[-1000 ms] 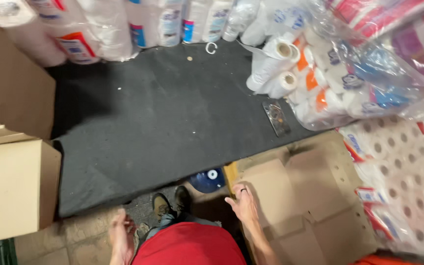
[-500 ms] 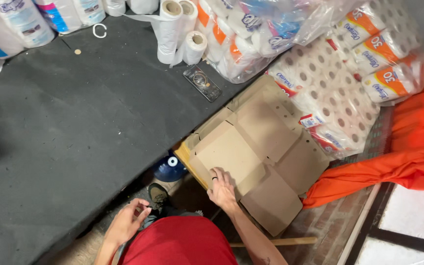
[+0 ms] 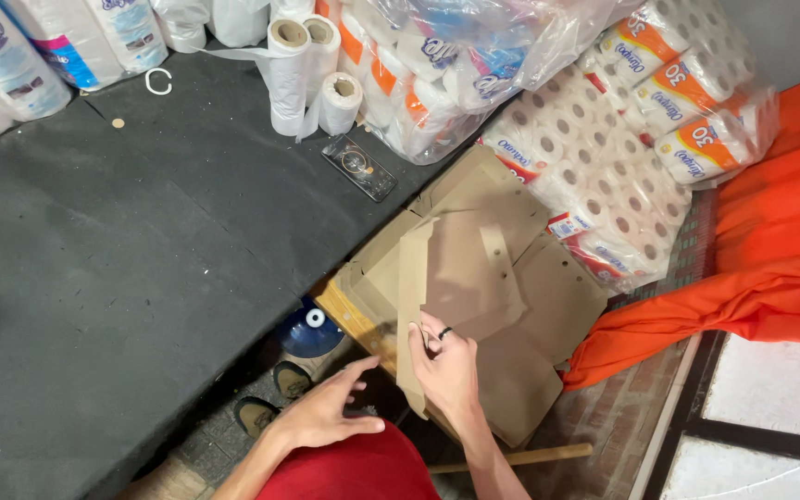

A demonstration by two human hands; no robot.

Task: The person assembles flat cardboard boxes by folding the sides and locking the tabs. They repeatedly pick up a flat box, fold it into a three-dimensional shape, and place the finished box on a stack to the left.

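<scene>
Near the bottom centre, on a stack of flat boxes, lies the flattened cardboard piece (image 3: 460, 268), its near edge pinched by the right hand (image 3: 443, 359), fingers closed on it. It looks light, thin and stiff yet bendable, best held along a folded edge. The left hand (image 3: 326, 412) hovers just left, fingers spread, holding nothing. Farther left spreads the dark table (image 3: 122, 241); beyond, a phone (image 3: 358, 167) and toilet-paper packs (image 3: 604, 157).
</scene>
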